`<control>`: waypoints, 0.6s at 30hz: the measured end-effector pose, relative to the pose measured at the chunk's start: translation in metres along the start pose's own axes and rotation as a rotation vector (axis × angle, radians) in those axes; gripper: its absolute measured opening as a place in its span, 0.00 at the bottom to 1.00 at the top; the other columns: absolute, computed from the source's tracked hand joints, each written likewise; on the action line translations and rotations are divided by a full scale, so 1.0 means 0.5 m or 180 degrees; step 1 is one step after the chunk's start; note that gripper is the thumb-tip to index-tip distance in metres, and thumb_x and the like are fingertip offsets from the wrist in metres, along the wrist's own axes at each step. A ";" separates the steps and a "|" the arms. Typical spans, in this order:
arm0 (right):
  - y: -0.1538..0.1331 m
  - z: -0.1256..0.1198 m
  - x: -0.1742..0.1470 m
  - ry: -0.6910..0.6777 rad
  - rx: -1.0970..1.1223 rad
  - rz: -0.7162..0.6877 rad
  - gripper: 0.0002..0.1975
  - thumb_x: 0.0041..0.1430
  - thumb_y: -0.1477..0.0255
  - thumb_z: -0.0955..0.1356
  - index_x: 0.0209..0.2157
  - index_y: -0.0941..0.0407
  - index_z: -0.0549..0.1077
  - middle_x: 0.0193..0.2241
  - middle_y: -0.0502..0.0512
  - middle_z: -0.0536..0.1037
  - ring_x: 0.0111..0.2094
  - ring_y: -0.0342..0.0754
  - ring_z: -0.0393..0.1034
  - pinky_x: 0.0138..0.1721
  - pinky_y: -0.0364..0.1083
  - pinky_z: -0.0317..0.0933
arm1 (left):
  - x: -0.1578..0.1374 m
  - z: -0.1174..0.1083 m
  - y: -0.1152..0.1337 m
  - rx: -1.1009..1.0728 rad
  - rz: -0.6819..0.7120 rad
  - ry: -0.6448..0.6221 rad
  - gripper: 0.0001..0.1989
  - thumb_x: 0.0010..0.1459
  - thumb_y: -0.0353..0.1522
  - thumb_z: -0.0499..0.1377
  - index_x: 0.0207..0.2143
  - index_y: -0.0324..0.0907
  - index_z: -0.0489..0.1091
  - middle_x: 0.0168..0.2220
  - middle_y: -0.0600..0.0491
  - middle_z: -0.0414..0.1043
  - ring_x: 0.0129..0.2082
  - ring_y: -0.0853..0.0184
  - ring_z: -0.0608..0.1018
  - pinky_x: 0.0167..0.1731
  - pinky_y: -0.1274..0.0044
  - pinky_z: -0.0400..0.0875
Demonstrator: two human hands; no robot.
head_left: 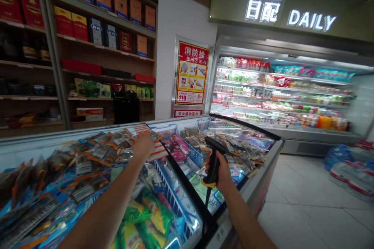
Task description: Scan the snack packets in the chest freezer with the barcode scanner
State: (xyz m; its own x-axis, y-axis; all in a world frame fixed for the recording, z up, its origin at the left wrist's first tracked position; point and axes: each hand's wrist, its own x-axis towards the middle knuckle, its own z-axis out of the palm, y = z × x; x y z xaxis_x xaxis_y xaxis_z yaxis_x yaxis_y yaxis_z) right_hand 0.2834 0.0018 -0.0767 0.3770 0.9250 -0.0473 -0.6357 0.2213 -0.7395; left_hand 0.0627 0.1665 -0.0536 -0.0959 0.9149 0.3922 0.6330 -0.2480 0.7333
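Observation:
In the head view, my right hand [224,173] is wrapped round a black-and-yellow barcode scanner [215,163], held upright over the freezer's near edge with its head pointing away to the left. My left hand [143,146] reaches over the chest freezer and closes on an orange-and-white striped packet [157,151]; its fingertips are partly hidden. Around it lie many flat clear packets [101,151] of dark food with orange edges and white labels. Below the left hand, green-and-yellow bags [156,210] sit in the freezer beside a blue wire basket [172,194].
A black bar [179,169] divides the freezer top, and more packets [242,153] lie on the right. Behind stand shelves of boxes [102,31], a red fire hydrant poster [193,74] and a lit refrigerated display [280,93]. Wrapped bottles [350,175] stand on the tiled floor [304,194].

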 end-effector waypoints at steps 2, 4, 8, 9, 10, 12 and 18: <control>0.005 0.006 -0.002 -0.0089 -0.0013 0.0080 0.13 0.45 0.62 0.67 0.26 0.58 0.68 0.14 0.47 0.69 0.14 0.40 0.61 0.13 0.39 0.56 | 0.006 -0.016 -0.022 0.0551 -0.0037 0.0219 0.13 0.43 0.31 0.60 0.35 0.39 0.67 0.38 0.40 0.69 0.50 0.42 0.62 0.46 0.52 0.49; 0.010 0.010 -0.002 -0.0131 -0.0037 0.0161 0.13 0.43 0.62 0.68 0.25 0.58 0.67 0.14 0.47 0.69 0.13 0.40 0.61 0.13 0.39 0.55 | 0.009 -0.015 -0.036 0.1086 0.0103 0.0289 0.14 0.43 0.33 0.60 0.35 0.39 0.68 0.35 0.39 0.71 0.46 0.42 0.66 0.44 0.51 0.51; 0.017 0.012 -0.002 -0.0199 -0.0158 0.0209 0.14 0.43 0.61 0.68 0.28 0.58 0.68 0.14 0.47 0.69 0.14 0.40 0.61 0.14 0.39 0.55 | 0.014 -0.008 -0.038 0.1579 0.0341 0.0053 0.17 0.48 0.32 0.55 0.43 0.40 0.65 0.41 0.39 0.70 0.44 0.47 0.69 0.42 0.58 0.58; 0.017 0.012 -0.003 -0.0224 -0.0175 0.0210 0.15 0.43 0.61 0.68 0.29 0.58 0.68 0.14 0.47 0.69 0.14 0.40 0.61 0.14 0.39 0.55 | 0.017 -0.010 -0.034 0.1529 0.0332 -0.0010 0.19 0.48 0.30 0.53 0.46 0.41 0.63 0.41 0.39 0.70 0.43 0.49 0.70 0.40 0.61 0.61; 0.017 0.013 -0.003 -0.0248 -0.0189 0.0212 0.15 0.43 0.61 0.68 0.29 0.58 0.68 0.15 0.47 0.69 0.14 0.40 0.61 0.14 0.39 0.56 | 0.020 -0.012 -0.029 0.1441 0.0300 -0.0066 0.21 0.49 0.29 0.52 0.48 0.40 0.61 0.42 0.39 0.70 0.43 0.51 0.71 0.39 0.64 0.63; 0.017 0.014 -0.005 -0.0290 -0.0208 0.0198 0.16 0.43 0.61 0.68 0.30 0.58 0.68 0.15 0.47 0.70 0.14 0.40 0.61 0.14 0.39 0.56 | 0.028 -0.019 -0.018 0.1234 0.0201 -0.0142 0.21 0.49 0.28 0.51 0.48 0.38 0.60 0.42 0.39 0.70 0.42 0.53 0.72 0.36 0.69 0.64; 0.015 0.017 -0.007 -0.0398 -0.0086 0.0217 0.16 0.41 0.61 0.69 0.30 0.58 0.68 0.16 0.48 0.70 0.14 0.40 0.61 0.15 0.40 0.57 | 0.051 -0.017 -0.013 0.0681 0.0362 -0.0336 0.15 0.42 0.24 0.53 0.34 0.41 0.70 0.36 0.45 0.74 0.41 0.57 0.73 0.39 0.73 0.64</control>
State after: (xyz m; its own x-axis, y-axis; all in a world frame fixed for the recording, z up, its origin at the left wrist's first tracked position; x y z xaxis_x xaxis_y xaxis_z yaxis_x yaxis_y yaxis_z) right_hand 0.2714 0.0027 -0.0763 0.2456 0.9693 -0.0154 -0.6380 0.1496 -0.7554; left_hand 0.0494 0.1887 -0.0436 0.0588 0.9159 0.3970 0.7842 -0.2885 0.5494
